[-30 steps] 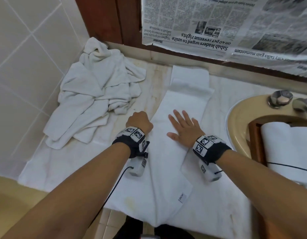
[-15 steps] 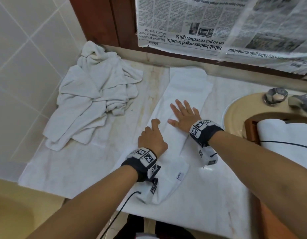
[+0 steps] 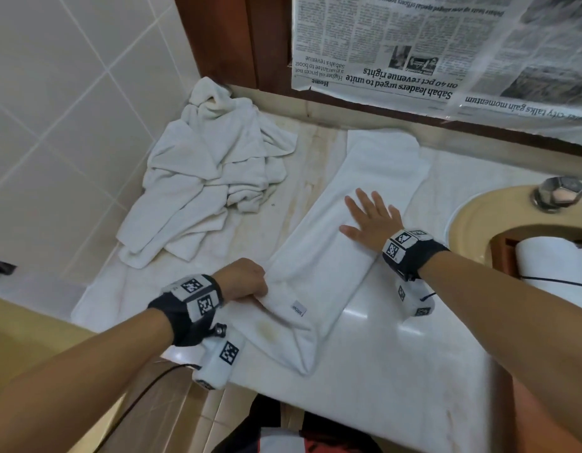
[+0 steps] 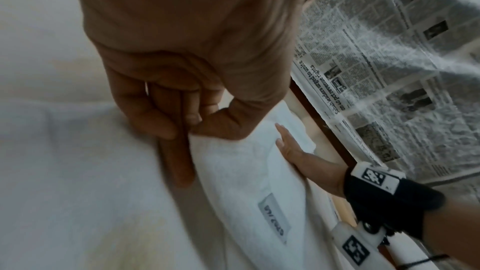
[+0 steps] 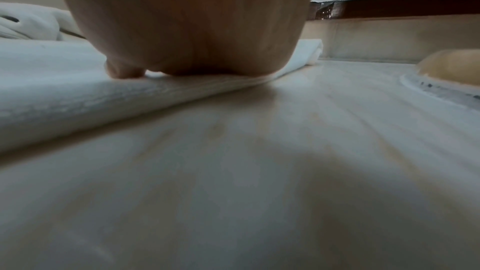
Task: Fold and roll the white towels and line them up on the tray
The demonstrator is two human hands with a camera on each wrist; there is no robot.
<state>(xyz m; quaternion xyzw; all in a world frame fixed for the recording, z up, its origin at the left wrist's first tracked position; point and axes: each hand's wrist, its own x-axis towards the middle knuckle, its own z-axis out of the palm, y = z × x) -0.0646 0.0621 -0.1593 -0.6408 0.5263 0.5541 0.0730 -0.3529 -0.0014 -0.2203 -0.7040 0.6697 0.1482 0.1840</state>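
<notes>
Head view: a folded white towel point(image 3: 341, 256) is being held down lengthwise on the counter point(image 3: 413, 371).
Right hand point(image 3: 371, 220): fingers are being kept spread flat on the towel.
Left hand point(image 3: 247, 282): the towel's near edge is being pinched between thumb and curled fingers.
Progress: one rolled towel point(image 3: 554, 263) is lying on the tray point(image 3: 503, 256) right of the right hand; this one is judged not yet rolled.
Remaining: a crumpled heap point(image 3: 204, 178) is waiting beyond the left hand.
Obstacles: none are being seen.
</notes>
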